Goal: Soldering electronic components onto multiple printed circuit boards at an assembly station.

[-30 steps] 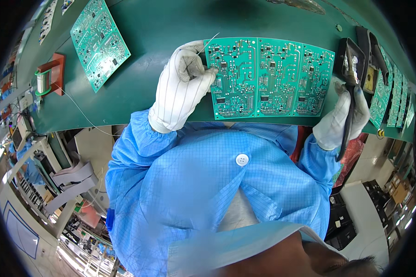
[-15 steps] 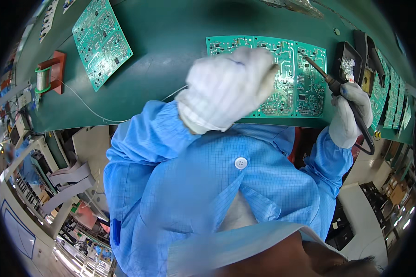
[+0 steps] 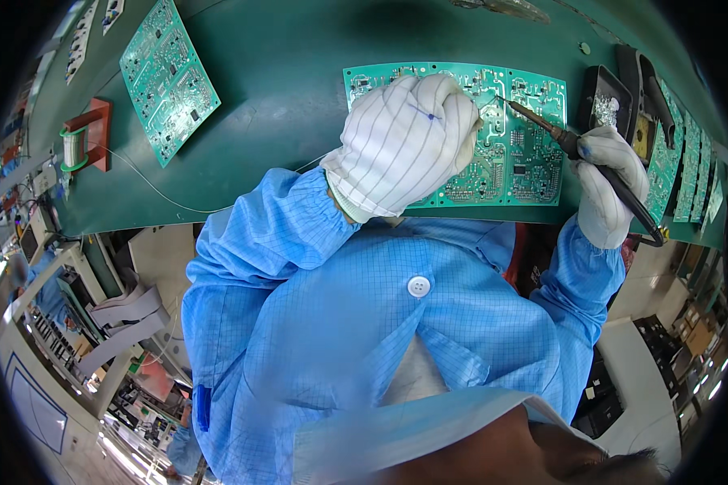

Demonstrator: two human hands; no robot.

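Note:
My left hand (image 3: 416, 133), in a white striped glove, is closed over the middle of a green circuit board panel (image 3: 534, 166). Its fingers pinch thin solder wire (image 3: 150, 186), which runs from a spool at the left, passes behind my wrist and shows as a fine end by the fingertips. My right hand (image 3: 611, 182), gloved too, grips a soldering iron (image 3: 568, 143) like a pen. The iron's tip points left and sits close to the wire end over the panel; whether they touch, I cannot tell. The left glove hides part of the panel.
The solder spool (image 3: 74, 149) sits on a reddish-brown stand at the left. Another circuit board panel (image 3: 170, 85) lies at the far left. On the right are a black tray (image 3: 606, 90) with small bright pieces, a dark iron holder (image 3: 645, 85) and several upright boards (image 3: 678, 162).
The soldering iron's tip has moved left across the panel, closer to my left fingers. My left hand, blurred before, is now sharper, and its fingers have turned slightly. The panels appear shifted slightly left.

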